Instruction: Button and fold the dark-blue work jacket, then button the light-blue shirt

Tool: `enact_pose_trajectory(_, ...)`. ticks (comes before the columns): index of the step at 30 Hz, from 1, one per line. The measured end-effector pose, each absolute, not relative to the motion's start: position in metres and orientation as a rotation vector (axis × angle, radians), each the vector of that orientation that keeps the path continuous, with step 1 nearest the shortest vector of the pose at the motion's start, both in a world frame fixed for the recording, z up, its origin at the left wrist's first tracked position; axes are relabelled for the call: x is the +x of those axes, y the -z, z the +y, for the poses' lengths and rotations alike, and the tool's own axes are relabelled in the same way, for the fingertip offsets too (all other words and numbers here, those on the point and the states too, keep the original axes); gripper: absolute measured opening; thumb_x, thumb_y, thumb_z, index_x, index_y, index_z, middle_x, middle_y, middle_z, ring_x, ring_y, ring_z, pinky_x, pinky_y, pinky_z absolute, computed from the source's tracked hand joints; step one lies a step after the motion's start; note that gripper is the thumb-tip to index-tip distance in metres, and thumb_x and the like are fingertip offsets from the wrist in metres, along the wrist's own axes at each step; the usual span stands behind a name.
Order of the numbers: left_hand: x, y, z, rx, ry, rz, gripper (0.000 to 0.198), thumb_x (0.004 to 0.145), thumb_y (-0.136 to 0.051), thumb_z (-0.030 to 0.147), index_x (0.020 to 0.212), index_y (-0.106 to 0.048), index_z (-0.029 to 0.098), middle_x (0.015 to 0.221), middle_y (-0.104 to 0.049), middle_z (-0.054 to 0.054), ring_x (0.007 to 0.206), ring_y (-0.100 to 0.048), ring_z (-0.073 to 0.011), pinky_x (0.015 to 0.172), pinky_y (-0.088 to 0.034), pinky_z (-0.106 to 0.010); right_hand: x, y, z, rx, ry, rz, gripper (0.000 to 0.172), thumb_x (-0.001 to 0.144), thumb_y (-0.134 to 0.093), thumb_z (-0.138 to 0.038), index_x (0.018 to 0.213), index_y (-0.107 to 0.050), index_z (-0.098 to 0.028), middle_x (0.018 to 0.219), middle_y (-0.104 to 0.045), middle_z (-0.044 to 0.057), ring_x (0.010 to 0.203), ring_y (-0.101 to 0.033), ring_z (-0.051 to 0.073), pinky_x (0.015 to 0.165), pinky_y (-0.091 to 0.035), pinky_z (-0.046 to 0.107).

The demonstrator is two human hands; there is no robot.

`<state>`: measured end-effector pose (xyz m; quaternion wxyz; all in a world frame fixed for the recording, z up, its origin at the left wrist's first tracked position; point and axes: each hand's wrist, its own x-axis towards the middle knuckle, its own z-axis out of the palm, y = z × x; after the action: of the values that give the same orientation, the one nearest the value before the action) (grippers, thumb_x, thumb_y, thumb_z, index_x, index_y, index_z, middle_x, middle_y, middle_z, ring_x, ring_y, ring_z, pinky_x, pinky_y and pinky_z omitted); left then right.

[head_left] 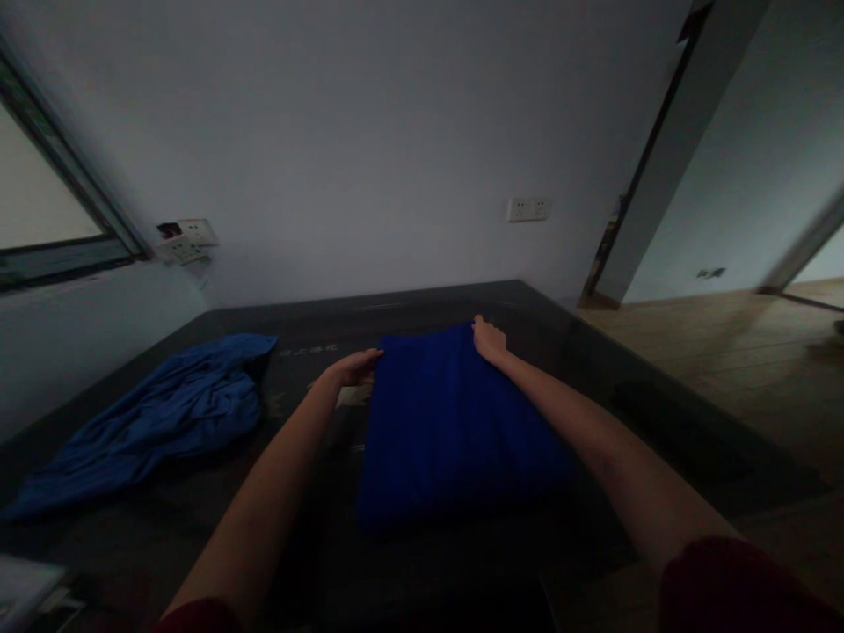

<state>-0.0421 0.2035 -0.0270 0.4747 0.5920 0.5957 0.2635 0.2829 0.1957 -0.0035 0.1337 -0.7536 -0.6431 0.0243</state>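
A bright blue cloth (452,422), folded into a roughly rectangular shape, lies in front of me on a dark flat surface (462,303). At its far left corner, my left hand (357,365) pinches the edge between thumb and fingers. My right hand (489,338) is closed on the far right corner, fingers curled around the edge. The dim light hides whether the cloth is a garment. Off to the left, apart from both hands, is a crumpled, duller blue cloth (164,409).
A pale wall (369,176) stands behind the surface, with a double socket (528,208) on it. More sockets (188,239) sit near the window (53,193) at left. A white object (26,585) shows at the lower left. Wooden flooring (699,343) extends to the right.
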Motion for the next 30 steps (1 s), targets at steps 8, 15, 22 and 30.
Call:
enact_pose_trajectory(8, -0.037, 0.018, 0.204, 1.483, -0.777, 1.535, 0.027, 0.087, -0.053, 0.04, 0.088, -0.06, 0.014, 0.075, -0.067, -0.006, 0.066, -0.063, -0.0143, 0.062, -0.05, -0.025, 0.288, -0.009, 0.199, -2.151, 0.035, -1.996, 0.036, 0.097, -0.024, -0.018, 0.123, -0.049, -0.013, 0.117, -0.061, 0.022, 0.112, -0.058, 0.029, 0.089, -0.042, 0.042)
enact_pose_trajectory(15, -0.029, 0.039, 0.208, 1.629, -0.724, 1.864, 0.021, 0.076, -0.066, 0.034, 0.08, -0.06, 0.014, 0.08, -0.069, -0.012, 0.085, -0.066, -0.0258, 0.068, -0.047, -0.028, 0.277, 0.013, 0.204, -2.192, 0.038, -2.043, 0.036, 0.094, -0.028, -0.012, 0.119, -0.053, -0.012, 0.115, -0.063, 0.022, 0.11, -0.06, 0.028, 0.087, -0.045, 0.04)
enact_pose_trajectory(22, -0.029, 0.038, 0.226, 1.727, -0.667, 2.034, 0.039, 0.09, -0.044, 0.046, 0.105, -0.056, 0.012, 0.107, -0.067, -0.02, 0.101, -0.064, -0.0254, 0.078, -0.047, -0.028, 0.281, 0.034, 0.204, -2.181, 0.037, -2.054, 0.032, 0.098, -0.031, -0.027, 0.119, -0.052, -0.016, 0.111, -0.066, 0.018, 0.104, -0.063, 0.027, 0.081, -0.047, 0.037)
enact_pose_trajectory(30, -0.015, 0.042, 0.218, 1.943, -0.458, 2.217, 0.03, 0.093, -0.037, 0.031, 0.113, -0.053, 0.015, 0.108, -0.065, -0.022, 0.105, -0.063, -0.031, 0.087, -0.045, -0.042, 0.28, 0.042, 0.206, -2.197, 0.039, -2.012, 0.038, 0.098, -0.034, -0.04, 0.124, -0.046, -0.016, 0.109, -0.066, 0.019, 0.103, -0.063, 0.029, 0.082, -0.045, 0.039)
